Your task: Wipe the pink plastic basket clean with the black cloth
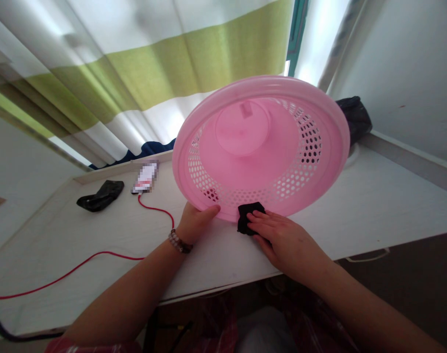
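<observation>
A round pink plastic basket (pixel 260 142) with a perforated wall stands tilted on its rim on the white table (pixel 374 206), its inside facing me. My left hand (pixel 196 223) grips the lower rim, thumb on the front and fingers behind; a bead bracelet sits on that wrist. My right hand (pixel 278 238) presses a small black cloth (pixel 247 215) against the bottom of the rim, fingers flat over it.
A phone (pixel 145 177) lies at the back left with a red cable (pixel 98 257) trailing across the table to the left edge. A crumpled black cloth (pixel 100 195) lies left of the phone. A dark bag (pixel 354 117) sits behind the basket. Striped curtains (pixel 153 73) hang behind.
</observation>
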`<act>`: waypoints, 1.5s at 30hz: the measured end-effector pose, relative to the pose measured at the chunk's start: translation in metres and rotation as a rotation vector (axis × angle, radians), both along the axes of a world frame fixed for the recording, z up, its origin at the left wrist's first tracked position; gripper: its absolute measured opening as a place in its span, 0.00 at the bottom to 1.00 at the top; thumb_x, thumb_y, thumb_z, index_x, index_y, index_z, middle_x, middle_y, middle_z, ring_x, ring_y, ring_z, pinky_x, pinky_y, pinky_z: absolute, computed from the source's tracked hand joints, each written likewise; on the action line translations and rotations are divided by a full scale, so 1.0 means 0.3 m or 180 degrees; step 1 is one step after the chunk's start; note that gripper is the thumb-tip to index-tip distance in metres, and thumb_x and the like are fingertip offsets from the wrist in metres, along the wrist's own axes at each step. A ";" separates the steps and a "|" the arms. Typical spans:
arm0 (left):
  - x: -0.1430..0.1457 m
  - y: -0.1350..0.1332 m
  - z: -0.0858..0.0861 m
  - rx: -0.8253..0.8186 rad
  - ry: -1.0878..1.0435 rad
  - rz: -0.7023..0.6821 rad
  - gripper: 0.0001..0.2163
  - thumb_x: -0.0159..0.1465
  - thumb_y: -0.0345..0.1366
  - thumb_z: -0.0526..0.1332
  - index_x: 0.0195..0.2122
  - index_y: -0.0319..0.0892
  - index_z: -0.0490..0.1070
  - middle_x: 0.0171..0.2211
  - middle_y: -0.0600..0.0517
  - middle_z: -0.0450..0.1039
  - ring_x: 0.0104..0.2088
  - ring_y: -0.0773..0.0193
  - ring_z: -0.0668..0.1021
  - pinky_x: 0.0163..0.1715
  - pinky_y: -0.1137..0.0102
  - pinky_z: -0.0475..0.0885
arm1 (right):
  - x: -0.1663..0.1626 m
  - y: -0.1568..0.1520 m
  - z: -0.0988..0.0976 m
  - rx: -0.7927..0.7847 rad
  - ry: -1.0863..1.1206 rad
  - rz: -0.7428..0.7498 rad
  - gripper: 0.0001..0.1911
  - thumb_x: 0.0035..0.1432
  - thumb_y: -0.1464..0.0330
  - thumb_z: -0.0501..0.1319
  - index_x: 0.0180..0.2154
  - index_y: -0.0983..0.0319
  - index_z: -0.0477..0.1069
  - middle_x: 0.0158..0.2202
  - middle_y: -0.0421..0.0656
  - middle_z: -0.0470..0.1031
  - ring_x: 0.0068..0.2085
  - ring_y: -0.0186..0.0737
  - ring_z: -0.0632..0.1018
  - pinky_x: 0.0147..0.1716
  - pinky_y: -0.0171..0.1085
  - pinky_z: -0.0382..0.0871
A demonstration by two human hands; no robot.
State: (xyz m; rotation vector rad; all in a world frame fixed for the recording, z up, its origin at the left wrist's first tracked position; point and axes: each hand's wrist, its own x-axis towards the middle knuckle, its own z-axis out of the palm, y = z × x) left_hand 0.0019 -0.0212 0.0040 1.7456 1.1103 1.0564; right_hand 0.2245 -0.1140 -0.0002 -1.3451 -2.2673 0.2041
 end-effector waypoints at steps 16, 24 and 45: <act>-0.002 0.004 -0.018 -0.0007 -0.0105 -0.0043 0.21 0.56 0.38 0.63 0.51 0.37 0.67 0.52 0.44 0.70 0.50 0.54 0.74 0.54 0.58 0.67 | -0.001 -0.003 0.002 -0.0024 -0.0003 -0.0027 0.16 0.60 0.70 0.54 0.49 0.63 0.72 0.54 0.42 0.71 0.55 0.38 0.69 0.60 0.41 0.58; -0.005 0.007 -0.018 -0.0054 -0.0168 -0.0073 0.21 0.56 0.38 0.64 0.50 0.37 0.69 0.51 0.44 0.71 0.50 0.54 0.74 0.54 0.57 0.67 | -0.003 -0.002 0.002 -0.0012 0.0005 -0.0034 0.16 0.60 0.70 0.55 0.48 0.63 0.73 0.54 0.43 0.71 0.55 0.38 0.70 0.59 0.42 0.59; 0.028 -0.017 -0.020 0.0330 -0.0022 -0.0025 0.29 0.55 0.36 0.65 0.57 0.40 0.59 0.57 0.42 0.65 0.56 0.55 0.70 0.58 0.56 0.62 | 0.006 0.007 -0.006 0.0088 0.0059 0.0026 0.17 0.58 0.72 0.55 0.49 0.60 0.73 0.53 0.43 0.72 0.54 0.42 0.71 0.57 0.47 0.64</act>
